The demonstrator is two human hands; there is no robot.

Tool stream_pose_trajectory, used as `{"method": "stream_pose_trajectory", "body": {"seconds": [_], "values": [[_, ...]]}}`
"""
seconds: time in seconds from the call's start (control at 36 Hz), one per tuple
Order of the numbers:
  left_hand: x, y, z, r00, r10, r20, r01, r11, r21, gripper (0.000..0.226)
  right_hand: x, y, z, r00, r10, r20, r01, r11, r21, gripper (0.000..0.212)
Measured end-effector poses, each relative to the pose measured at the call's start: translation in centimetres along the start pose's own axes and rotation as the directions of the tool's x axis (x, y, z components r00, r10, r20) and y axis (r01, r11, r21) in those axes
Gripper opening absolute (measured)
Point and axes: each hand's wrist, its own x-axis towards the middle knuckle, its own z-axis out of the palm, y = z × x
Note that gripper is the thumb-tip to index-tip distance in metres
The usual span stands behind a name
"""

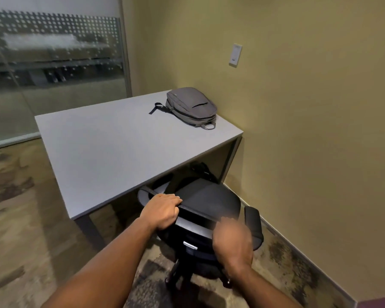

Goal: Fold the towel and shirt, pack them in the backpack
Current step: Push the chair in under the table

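Item: table (111,147), mid-frame, bearing only what follows. Item: our left hand (162,213), lower centre, fingers curled over the top edge of the chair (207,203), we judge to draw it clear of the table. Item: right hand (232,243), blurred beside it; grip we cannot tell. Item: backpack (191,107), upper right on the table's far corner, zipped, contents unseen. Towel and shirt: not in view.

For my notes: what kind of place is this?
Probably a small office or meeting room: a plain grey desk against the wall, a black swivel office chair pushed under it, and a frosted glass partition. A grey backpack lies on the desk.
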Motion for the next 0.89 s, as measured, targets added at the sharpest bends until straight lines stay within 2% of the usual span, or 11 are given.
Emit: {"method": "stream_pose_trajectory", "body": {"seconds": [0.36, 0.44, 0.58, 0.64, 0.72, 0.89], "values": [[-5.6, 1.3, 0.2, 0.977, -0.194, -0.09, 0.195, 0.981, 0.0, 0.06, 0.6, 0.3, -0.6, 0.972, -0.233, -0.031, 0.234, 0.971, 0.05, 0.048], [-6.6, 1.8, 0.2, 0.963, -0.23, -0.139, 0.232, 0.973, 0.0, 0.053, 1.3, 0.4, -0.8, 0.956, -0.292, -0.001, 0.292, 0.955, 0.055, 0.048], [-7.8, 2.8, 0.2, 0.931, -0.309, -0.194, 0.312, 0.95, -0.018, 0.048, 2.7, 0.5, -0.5, 0.924, -0.381, -0.04, 0.383, 0.921, 0.079, 0.04], [-8.1, 3.2, 0.0, 0.919, -0.336, -0.204, 0.338, 0.941, -0.028, 0.038, 3.5, 0.6, -0.4, 0.913, -0.407, -0.041, 0.409, 0.91, 0.071, 0.045], [-8.5, 4.1, -0.4, 0.914, -0.329, -0.237, 0.349, 0.936, 0.046, 0.023, 4.7, 0.5, -0.4, 0.889, -0.456, 0.027, 0.454, 0.889, 0.059, 0.056], [-8.4, 4.7, -0.6, 0.864, -0.454, -0.216, 0.463, 0.886, -0.014, 0.018, 7.1, 0.1, -0.3, 0.849, -0.52, 0.09, 0.516, 0.854, 0.071, 0.062]]}}
